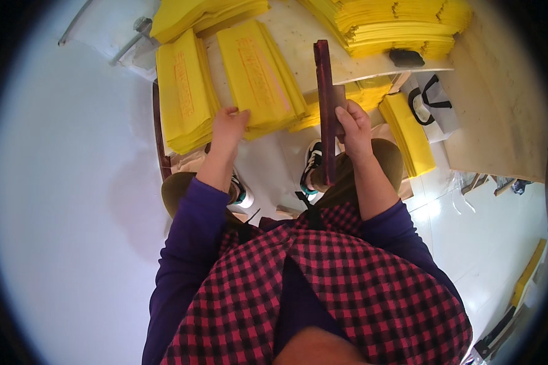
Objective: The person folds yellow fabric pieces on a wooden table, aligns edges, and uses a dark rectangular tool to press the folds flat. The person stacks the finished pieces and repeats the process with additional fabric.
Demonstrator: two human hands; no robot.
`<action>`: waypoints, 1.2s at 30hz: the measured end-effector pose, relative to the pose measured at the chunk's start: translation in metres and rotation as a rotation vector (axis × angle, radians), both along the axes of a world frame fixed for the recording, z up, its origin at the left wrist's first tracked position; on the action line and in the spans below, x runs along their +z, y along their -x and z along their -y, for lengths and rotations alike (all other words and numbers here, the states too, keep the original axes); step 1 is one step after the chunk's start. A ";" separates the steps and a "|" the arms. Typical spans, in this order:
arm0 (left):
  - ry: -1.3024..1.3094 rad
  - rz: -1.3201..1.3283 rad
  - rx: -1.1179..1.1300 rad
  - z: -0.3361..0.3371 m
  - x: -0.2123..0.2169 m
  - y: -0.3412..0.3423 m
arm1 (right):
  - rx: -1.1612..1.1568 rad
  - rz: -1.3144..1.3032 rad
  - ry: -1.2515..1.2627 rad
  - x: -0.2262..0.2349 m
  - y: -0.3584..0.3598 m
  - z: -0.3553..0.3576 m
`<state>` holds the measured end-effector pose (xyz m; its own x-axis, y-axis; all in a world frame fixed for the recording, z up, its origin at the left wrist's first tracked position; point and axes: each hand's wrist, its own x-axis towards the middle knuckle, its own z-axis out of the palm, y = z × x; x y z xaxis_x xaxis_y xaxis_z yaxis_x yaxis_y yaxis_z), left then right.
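My right hand (355,129) grips the short wooden handle of a long, dark red stamp block (326,115), held on edge above my lap. Two stacks of yellow paper with red printing lie in front of me: a left stack (186,91) and a right stack (259,76). At the near left corner of the right stack is my left hand (229,126), its fingers pinched together on the edge of the yellow paper. How many sheets it has hold of is hidden.
More yellow paper (204,15) lies behind the two stacks, and folded bundles (402,27) are piled at the far right beside a dark lump (407,58). Below the tabletop, a yellow bundle (408,137) stands near a white bag (435,106) with black handles. A wooden panel (499,115) borders the right side.
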<state>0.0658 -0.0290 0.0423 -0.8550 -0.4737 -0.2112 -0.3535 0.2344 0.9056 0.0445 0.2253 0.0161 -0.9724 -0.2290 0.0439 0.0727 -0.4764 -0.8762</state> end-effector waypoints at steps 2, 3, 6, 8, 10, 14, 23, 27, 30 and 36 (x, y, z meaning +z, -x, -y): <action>0.019 0.157 -0.065 0.003 0.013 0.008 | 0.025 -0.004 0.018 -0.001 -0.001 -0.003; -0.007 0.140 -0.085 0.001 0.017 0.010 | 0.025 -0.007 0.005 -0.001 -0.001 -0.002; -0.081 0.180 -0.127 -0.003 0.028 0.017 | 0.040 -0.010 -0.024 -0.002 -0.002 -0.003; -0.117 0.256 -0.178 0.001 0.033 0.030 | 0.049 -0.010 -0.020 -0.002 -0.002 -0.004; -0.197 0.267 -0.126 0.002 0.029 0.043 | 0.055 -0.008 0.006 -0.002 -0.002 -0.005; -0.401 0.241 0.032 0.012 0.010 0.060 | 0.043 -0.028 0.009 -0.002 -0.003 -0.009; -0.774 0.206 0.000 0.035 -0.012 0.075 | 0.039 -0.022 0.003 0.001 -0.002 -0.008; -0.766 0.194 0.051 0.025 -0.007 0.076 | 0.035 0.010 -0.011 0.002 -0.003 -0.007; -0.672 0.138 0.044 0.018 -0.001 0.075 | 0.037 -0.023 -0.008 0.000 -0.002 -0.006; -0.380 -0.001 -0.109 0.022 0.027 0.073 | 0.043 -0.006 -0.003 -0.005 -0.001 -0.006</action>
<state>-0.0072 -0.0513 0.0689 -0.8962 -0.2680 -0.3535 -0.3445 -0.0815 0.9352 0.0452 0.2317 0.0108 -0.9613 -0.2710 0.0490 0.0880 -0.4707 -0.8779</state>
